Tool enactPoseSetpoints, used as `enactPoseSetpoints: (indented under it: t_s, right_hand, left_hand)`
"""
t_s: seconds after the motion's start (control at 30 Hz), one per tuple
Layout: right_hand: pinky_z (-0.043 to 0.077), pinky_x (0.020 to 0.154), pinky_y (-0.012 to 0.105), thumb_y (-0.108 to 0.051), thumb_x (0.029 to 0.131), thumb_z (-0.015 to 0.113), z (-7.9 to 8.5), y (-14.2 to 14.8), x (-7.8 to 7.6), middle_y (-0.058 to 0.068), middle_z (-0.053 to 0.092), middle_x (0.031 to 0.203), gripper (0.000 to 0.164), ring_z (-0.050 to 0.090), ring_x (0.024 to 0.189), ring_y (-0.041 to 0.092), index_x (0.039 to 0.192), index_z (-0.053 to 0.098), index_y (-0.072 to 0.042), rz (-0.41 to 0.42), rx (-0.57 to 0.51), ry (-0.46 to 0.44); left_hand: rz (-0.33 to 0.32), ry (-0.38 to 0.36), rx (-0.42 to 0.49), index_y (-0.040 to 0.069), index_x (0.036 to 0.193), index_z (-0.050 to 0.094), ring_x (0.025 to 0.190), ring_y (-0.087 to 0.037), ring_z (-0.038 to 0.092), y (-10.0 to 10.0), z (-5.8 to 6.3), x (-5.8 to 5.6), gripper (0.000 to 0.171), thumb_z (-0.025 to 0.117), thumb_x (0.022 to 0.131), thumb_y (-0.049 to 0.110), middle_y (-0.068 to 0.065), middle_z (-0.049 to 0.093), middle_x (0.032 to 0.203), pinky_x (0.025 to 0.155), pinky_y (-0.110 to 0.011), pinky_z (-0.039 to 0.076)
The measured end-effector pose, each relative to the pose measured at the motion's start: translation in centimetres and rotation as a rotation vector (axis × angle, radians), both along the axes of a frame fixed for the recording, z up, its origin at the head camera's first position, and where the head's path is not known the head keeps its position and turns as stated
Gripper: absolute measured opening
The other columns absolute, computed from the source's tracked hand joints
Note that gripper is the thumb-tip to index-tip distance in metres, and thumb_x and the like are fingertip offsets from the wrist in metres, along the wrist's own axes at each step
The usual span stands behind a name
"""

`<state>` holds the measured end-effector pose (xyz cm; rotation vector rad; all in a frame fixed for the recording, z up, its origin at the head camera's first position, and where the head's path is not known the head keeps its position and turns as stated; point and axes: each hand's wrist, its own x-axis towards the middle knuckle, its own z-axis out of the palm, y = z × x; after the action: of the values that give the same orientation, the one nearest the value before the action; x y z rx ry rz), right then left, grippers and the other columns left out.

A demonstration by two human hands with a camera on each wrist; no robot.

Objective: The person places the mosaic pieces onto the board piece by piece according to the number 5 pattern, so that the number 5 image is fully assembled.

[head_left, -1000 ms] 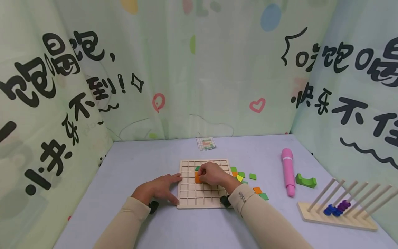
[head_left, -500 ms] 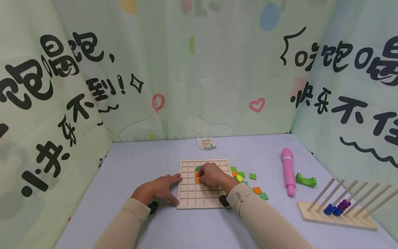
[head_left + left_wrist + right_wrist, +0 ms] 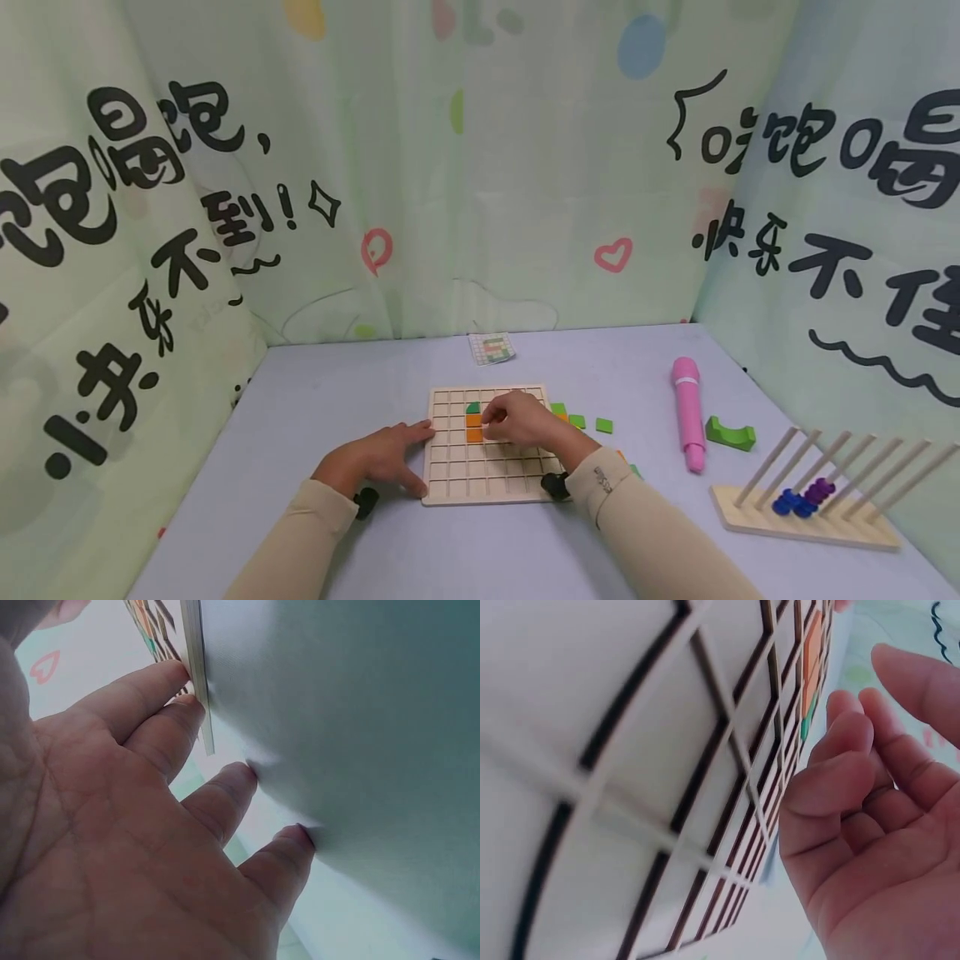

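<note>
A wooden grid board (image 3: 448, 477) lies on the table in the head view. Two orange square tiles (image 3: 474, 435) sit in neighbouring cells of one column, with a dark green round-edged tile (image 3: 472, 408) just beyond them. My left hand (image 3: 375, 454) spreads its straight fingers at the board's left edge; in the left wrist view two fingertips (image 3: 180, 675) meet that edge and two others reach the tabletop. Above the grid, immediately right of the orange tiles, is my right hand (image 3: 521, 421). Its fingers (image 3: 832, 787) are loosely bent, thumb apart, with nothing between them.
Several loose green tiles (image 3: 603, 426) lie right of the board, partly hidden by my right forearm. A patterned card (image 3: 492, 348) lies behind it. Farther right are a pink microphone-shaped toy (image 3: 688, 417), a green arched block (image 3: 730, 434) and a wooden peg stand (image 3: 810, 525) with beads.
My right hand has drawn off slightly to the right and let go of the orange tile, so both orange tiles show more fully. My left hand stays at the board's edge.
</note>
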<state>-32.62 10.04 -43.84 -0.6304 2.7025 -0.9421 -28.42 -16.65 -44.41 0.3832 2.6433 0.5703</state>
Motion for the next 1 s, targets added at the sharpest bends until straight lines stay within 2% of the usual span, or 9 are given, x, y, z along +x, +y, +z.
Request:
enactPoseSetpoints:
  t_s: [0.33,0.5,0.63,0.83,1.0]
  right_hand:
    - [0.052,0.078,0.032,-0.015,0.093,0.076,0.0,3.5,1.1,-0.003,0.068,0.094,0.015,0.059,0.086,0.014,0.106,0.074,-0.009,-0.035,-0.024,-0.079]
    - [0.052,0.081,0.034,-0.016,0.094,0.075,0.1,5.9,1.8,-0.003,0.070,0.099,0.017,0.061,0.092,0.014,0.109,0.074,-0.008,-0.033,-0.017,-0.063]
    - [0.051,0.076,0.033,-0.017,0.094,0.074,-0.2,8.0,2.1,-0.002,0.070,0.099,0.016,0.060,0.089,0.015,0.108,0.073,-0.008,-0.048,-0.035,-0.070]
    - [0.049,0.069,0.031,-0.015,0.093,0.074,-0.7,10.9,2.4,-0.001,0.068,0.094,0.013,0.057,0.083,0.016,0.105,0.074,-0.009,-0.129,-0.037,-0.090]
    - [0.050,0.068,0.031,-0.019,0.094,0.075,-0.6,12.8,2.9,0.001,0.067,0.098,0.017,0.056,0.087,0.019,0.108,0.074,-0.009,-0.199,-0.016,-0.117]
  left_hand:
    - [0.010,0.011,-0.006,0.022,0.157,0.047,0.155,-0.037,0.031,0.2,-0.1,0.0,0.093,0.093,0.077,0.032,0.000,0.035,0.169,0.122,-0.059,0.032]
    - [0.014,0.009,-0.002,0.022,0.157,0.047,0.156,-0.037,0.029,0.2,-0.1,0.1,0.093,0.093,0.076,0.032,0.001,0.034,0.169,0.122,-0.060,0.031]
    - [0.024,0.007,-0.005,0.022,0.157,0.047,0.156,-0.037,0.028,0.1,-0.2,0.2,0.094,0.094,0.076,0.032,0.002,0.033,0.170,0.122,-0.061,0.030]
    - [0.021,0.003,-0.003,0.022,0.158,0.046,0.157,-0.037,0.028,0.1,-0.2,0.1,0.095,0.094,0.076,0.033,0.003,0.033,0.170,0.122,-0.061,0.030]
    - [0.010,0.000,-0.004,0.022,0.158,0.046,0.156,-0.038,0.028,0.1,-0.1,0.1,0.096,0.094,0.076,0.033,0.001,0.033,0.170,0.122,-0.061,0.030]
